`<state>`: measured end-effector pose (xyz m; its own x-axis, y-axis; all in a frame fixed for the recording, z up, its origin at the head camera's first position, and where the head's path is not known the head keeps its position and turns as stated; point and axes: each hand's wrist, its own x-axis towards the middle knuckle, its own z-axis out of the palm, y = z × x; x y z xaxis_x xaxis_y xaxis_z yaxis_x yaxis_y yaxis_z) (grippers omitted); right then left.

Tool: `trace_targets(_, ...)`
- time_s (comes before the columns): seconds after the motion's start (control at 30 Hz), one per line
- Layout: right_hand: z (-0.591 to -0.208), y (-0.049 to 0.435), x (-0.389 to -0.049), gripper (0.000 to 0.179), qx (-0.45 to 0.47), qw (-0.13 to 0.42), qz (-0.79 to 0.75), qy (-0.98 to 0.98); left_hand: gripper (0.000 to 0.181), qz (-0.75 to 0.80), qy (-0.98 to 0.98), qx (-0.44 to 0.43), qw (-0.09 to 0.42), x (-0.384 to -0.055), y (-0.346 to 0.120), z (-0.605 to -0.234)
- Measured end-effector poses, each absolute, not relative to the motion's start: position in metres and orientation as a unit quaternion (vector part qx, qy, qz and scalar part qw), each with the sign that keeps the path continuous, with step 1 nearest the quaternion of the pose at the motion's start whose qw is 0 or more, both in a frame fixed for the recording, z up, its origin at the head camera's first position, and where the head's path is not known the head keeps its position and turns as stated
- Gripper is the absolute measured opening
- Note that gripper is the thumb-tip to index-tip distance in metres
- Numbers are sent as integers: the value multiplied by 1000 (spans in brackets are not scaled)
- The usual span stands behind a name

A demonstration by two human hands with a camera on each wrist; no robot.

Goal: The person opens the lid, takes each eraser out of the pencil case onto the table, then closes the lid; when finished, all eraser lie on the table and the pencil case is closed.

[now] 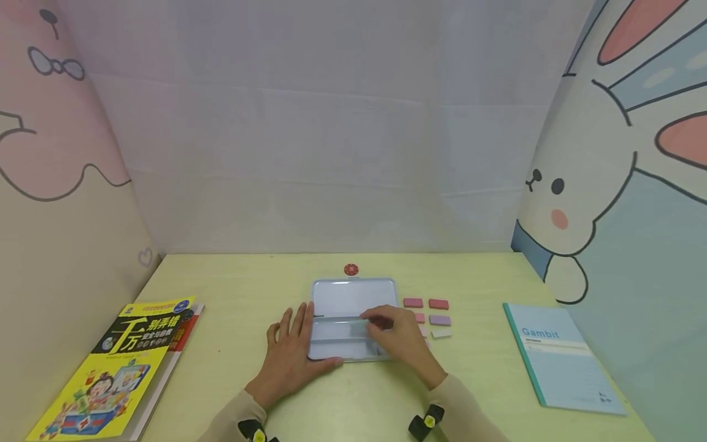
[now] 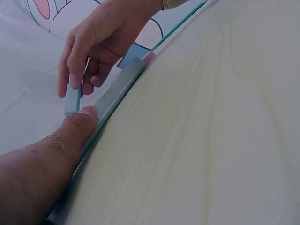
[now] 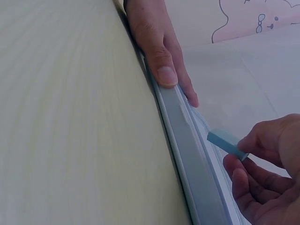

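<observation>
A pale blue-grey metal tin [image 1: 341,350] lies on the table with its lid raised back, showing long compartments. My left hand [image 1: 289,353] lies at the tin's left side, fingers spread and straight, its thumb along the front edge. Between thumb and fingertips, my right hand [image 1: 400,337] pinches a small teal block [image 3: 227,143] above the right part of the tin. The block [image 2: 72,99] also shows in the left wrist view, tilted downward. Right of the tin are several small blocks in two columns, including a red one [image 1: 439,304], a purple one [image 1: 440,320] and a white one [image 1: 441,334].
Behind the tin lies a round red chip [image 1: 351,269]. A yellow book [image 1: 105,374] rests on another at the table's left edge. A light blue notebook [image 1: 566,362] lies on the right. Patterned side panels and a white back sheet [image 1: 342,153] surround the table.
</observation>
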<state>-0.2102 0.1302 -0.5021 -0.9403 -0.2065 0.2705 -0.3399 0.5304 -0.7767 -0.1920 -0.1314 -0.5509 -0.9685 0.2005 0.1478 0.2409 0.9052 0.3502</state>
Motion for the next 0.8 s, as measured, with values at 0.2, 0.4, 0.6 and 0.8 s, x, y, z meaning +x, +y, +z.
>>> trace_targets(0.2, -497, 151, -204, 18, 116, 73, 469, -873, 134, -186, -975, -112, 52, -193, -131, -553)
trace_targets(0.4, -493, 171, -200, 14, 72, 46, 500, -862, 133, -190, -974, -111, 51, -192, -132, -552)
trace_targets(0.6, -494, 192, -194, 14, 57, 51, 511, -856, 133, -199, -972, -113, 48, -191, -132, -550)
trace_targets(0.8, -496, 206, -184, 17, 18, 40, 481, -876, 133, -200, -972, -115, 49, -192, -132, -551)
